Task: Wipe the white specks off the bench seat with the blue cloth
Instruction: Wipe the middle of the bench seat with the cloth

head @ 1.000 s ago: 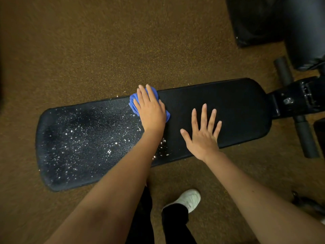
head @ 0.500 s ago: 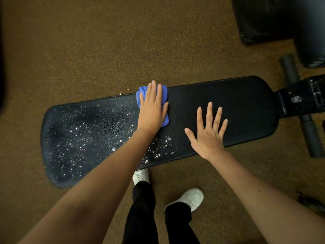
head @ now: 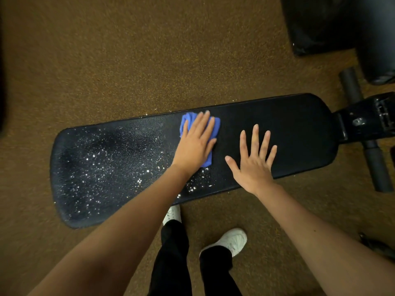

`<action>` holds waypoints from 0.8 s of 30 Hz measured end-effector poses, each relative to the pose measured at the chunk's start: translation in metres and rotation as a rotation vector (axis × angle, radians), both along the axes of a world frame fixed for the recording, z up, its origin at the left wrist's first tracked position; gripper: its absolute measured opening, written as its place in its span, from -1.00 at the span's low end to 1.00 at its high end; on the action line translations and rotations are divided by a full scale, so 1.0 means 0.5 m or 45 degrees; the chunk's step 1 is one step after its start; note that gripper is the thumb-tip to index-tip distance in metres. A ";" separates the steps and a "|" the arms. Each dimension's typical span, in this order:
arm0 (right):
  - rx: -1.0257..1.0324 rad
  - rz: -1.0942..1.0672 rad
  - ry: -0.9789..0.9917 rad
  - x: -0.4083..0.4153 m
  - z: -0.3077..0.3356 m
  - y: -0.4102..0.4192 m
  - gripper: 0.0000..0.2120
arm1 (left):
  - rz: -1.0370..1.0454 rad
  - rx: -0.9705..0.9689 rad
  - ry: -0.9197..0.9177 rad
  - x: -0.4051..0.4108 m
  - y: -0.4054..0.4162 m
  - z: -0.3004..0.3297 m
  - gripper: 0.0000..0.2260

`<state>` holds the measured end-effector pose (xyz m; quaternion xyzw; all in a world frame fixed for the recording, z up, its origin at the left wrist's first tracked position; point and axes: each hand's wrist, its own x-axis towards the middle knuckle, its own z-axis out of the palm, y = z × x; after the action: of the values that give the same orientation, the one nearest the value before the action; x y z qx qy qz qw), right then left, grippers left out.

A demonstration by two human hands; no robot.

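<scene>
As before, blue cloth (head: pixel 215 124) under flat left hand (head: pixel 195 144).

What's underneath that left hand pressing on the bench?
A blue cloth lies under the left hand, flat on the black bench seat. Its edges show past the fingers. Whether white specks sit beneath it is hidden.

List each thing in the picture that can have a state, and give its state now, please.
bench seat: lying flat, speckled on its left part, clean on its right part
white specks: not yet wiped off
blue cloth: bunched, pressed flat on the seat under the left hand
left hand: flat on the cloth, fingers straight
right hand: open, fingers spread, flat on the clean part, holding nothing
</scene>
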<state>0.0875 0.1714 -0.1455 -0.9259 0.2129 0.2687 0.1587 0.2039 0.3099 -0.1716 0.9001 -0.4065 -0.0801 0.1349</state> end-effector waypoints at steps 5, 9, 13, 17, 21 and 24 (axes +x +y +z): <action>0.006 0.008 0.000 0.000 0.000 -0.003 -0.27 | 0.023 0.107 -0.132 0.002 0.044 -0.004 -0.55; -0.002 0.004 -0.021 -0.002 -0.004 -0.001 -0.28 | 0.208 0.077 0.000 0.047 -0.008 0.006 -0.51; 0.005 -0.004 -0.034 -0.002 -0.002 -0.002 -0.30 | 0.013 0.024 -0.035 -0.026 -0.011 0.002 -0.53; 0.026 -0.010 -0.056 -0.002 0.008 -0.006 -0.35 | -0.215 0.093 -0.132 -0.092 0.051 -0.003 -0.55; 0.072 -0.019 -0.084 -0.007 0.021 -0.014 -0.40 | -0.054 0.105 -0.140 -0.050 0.050 -0.002 -0.57; 0.098 -0.019 -0.122 -0.011 0.025 -0.022 -0.43 | 0.102 0.041 -0.017 -0.042 0.007 0.008 -0.56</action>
<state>0.0819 0.1606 -0.1327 -0.9294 0.2013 0.2308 0.2061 0.1827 0.3132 -0.1676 0.9182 -0.3696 -0.0753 0.1208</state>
